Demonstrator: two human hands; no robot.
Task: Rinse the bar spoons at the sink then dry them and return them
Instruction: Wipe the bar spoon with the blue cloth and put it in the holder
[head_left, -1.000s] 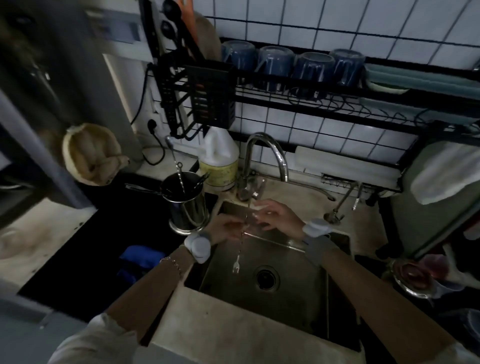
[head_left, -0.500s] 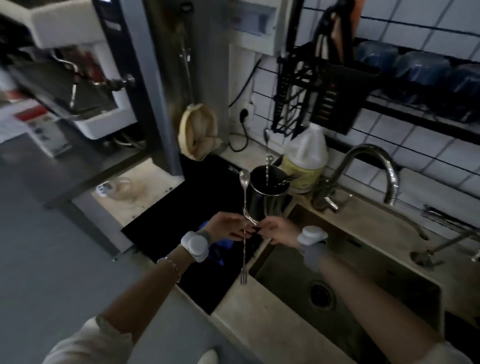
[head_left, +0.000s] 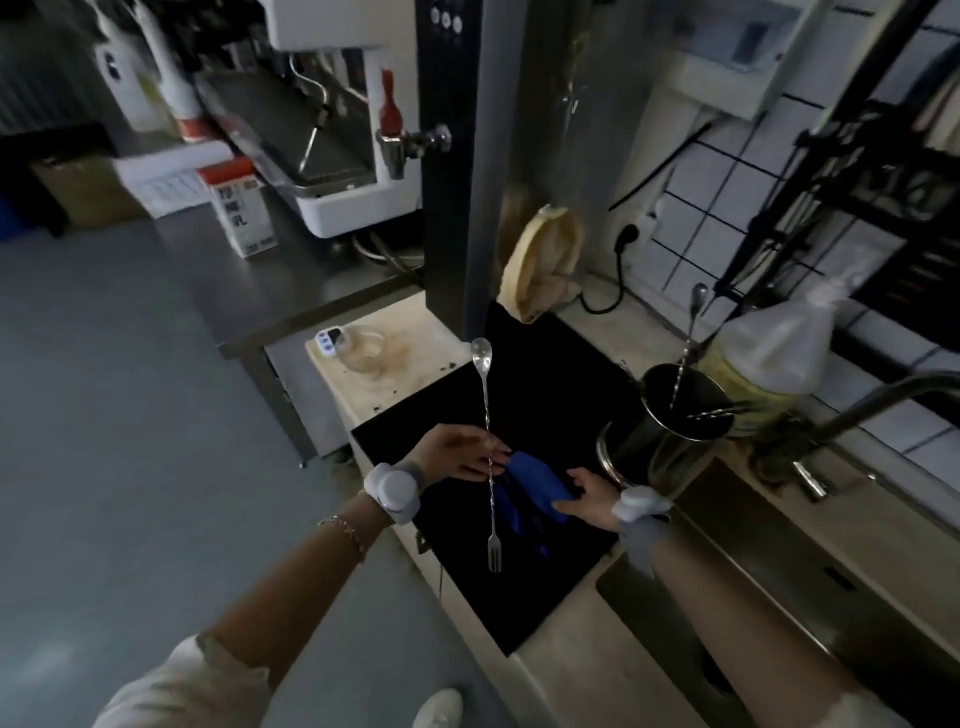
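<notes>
Left hand (head_left: 457, 453) pinches bar spoon (head_left: 489, 457) (upright).

Head-worn wide-angle camera looks steeply down, close over the counter (head_left: 561, 654) left of the sink (head_left: 810, 587).

The white carton (head_left: 240, 213) with a red top, on the steel bench's far left, bears dark characters too blurred to read.

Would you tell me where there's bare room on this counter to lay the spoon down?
The black mat is bare between the blue cloth and the dark column. It is crowded rightward, round the metal cup and jug.
</notes>
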